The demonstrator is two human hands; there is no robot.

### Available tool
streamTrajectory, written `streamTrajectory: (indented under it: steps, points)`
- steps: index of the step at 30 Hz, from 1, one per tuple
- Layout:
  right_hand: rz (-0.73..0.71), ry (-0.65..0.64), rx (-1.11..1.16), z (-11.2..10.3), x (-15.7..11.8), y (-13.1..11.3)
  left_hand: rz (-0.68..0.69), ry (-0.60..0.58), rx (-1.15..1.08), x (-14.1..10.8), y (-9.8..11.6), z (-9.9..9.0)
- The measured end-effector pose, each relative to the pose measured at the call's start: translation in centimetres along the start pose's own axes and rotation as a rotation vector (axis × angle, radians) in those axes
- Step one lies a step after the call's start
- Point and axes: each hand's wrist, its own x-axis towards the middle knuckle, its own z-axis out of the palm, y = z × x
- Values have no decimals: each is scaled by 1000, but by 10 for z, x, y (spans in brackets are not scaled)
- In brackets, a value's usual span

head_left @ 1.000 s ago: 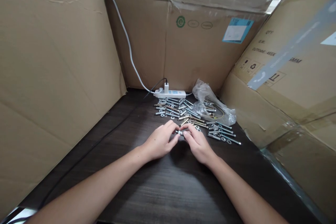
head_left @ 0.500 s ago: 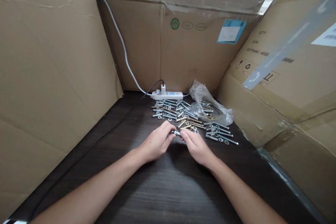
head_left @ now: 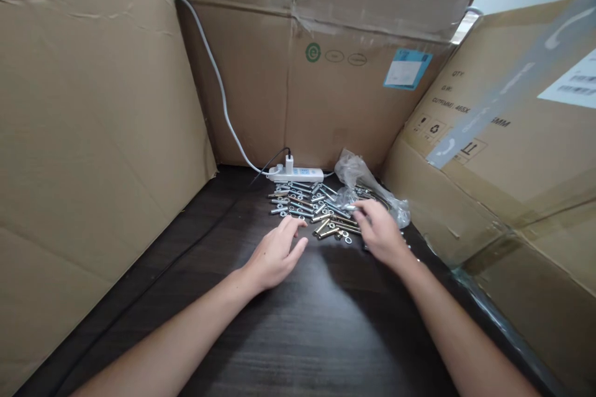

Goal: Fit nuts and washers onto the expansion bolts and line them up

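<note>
My left hand [head_left: 279, 252] is held over the dark table with its thumb and fingers apart, holding nothing. It is just in front of the rows of metal bolts [head_left: 298, 201] and washers [head_left: 348, 240]. My right hand [head_left: 382, 234] reaches over the right side of the hardware, thumb and fingertips pinched. A small silvery metal part [head_left: 350, 207] shows at those fingertips; its exact kind is unclear. Brass-coloured bolts and sleeves [head_left: 328, 233] lie left of this hand, which hides most of the right-hand group of bolts.
Behind the hardware lie a white power strip [head_left: 298, 174] with a plugged-in adapter and a crumpled clear plastic bag [head_left: 356, 170]. A black cable [head_left: 186, 239] crosses the table's left side. Cardboard boxes [head_left: 246, 87] wall in the left, back and right.
My hands, which were together around a small bolt-like metal part, have separated. The left has opened and stayed near its place; the right has moved right and farther forward over the hardware.
</note>
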Motion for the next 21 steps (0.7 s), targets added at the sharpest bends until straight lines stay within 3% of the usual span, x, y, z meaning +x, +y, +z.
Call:
streamTrajectory:
  steps: [2,4,8,14,21]
  points:
    - [137,45,-132,-7,16,33,1,-12,-3,0,0,-1]
    - [313,2,-290,-8,32,65,1,-35,6,-1,-1,-2]
    - [420,-49,-345,4,55,106,-11,-81,33,-1,-2,-2]
    - [528,-134,-341,24,75,132,-37,-126,61,0,-4,-3]
    - [536,-125,-301,24,80,141,-55,-129,69,1,-7,-3]
